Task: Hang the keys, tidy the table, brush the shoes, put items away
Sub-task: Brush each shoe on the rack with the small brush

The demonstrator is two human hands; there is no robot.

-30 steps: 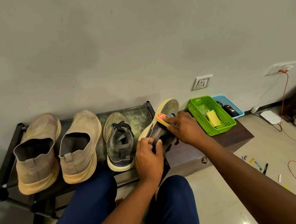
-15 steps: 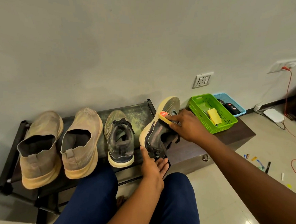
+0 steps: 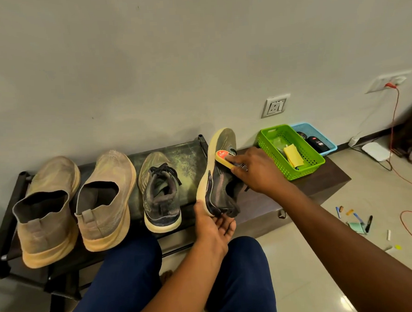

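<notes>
A low black shoe rack [image 3: 3, 243] runs along the wall from the 9 o'clock edge toward centre, its near rail just above the person's two blue-trousered knees [image 3: 126, 281], which fill the floor at 6 o'clock. Four shoes are in view, three of them on the rack: two tan slip-on shoes [image 3: 49, 208] side by side at 9 o'clock, heels toward the viewer, then one dark laced sneaker [image 3: 160, 190] at 11 o'clock, with bare dusty shelf behind and right of it. The fourth, a dark sneaker [image 3: 219, 179] tipped on its side with its pale sole facing left, is at centre, over the rack's right end. The left hand [image 3: 214, 230] cups its heel from below, fingers loosely spread, thumb on the sole edge. The right hand [image 3: 256, 169] curls around a tan shoe brush [image 3: 224, 158] with a red label, pressing it to the sneaker's upper. At 2 o'clock a dark wooden table [image 3: 332, 182] carries two baskets touching each other: one green basket [image 3: 295, 172] holding a yellow cloth [image 3: 293, 154], one blue basket [image 3: 329, 146] behind it. Tiled floor is open at 4 o'clock, with scattered pens and small items [image 3: 356, 219] and a red cable [image 3: 396, 125] looping from the wall socket.
</notes>
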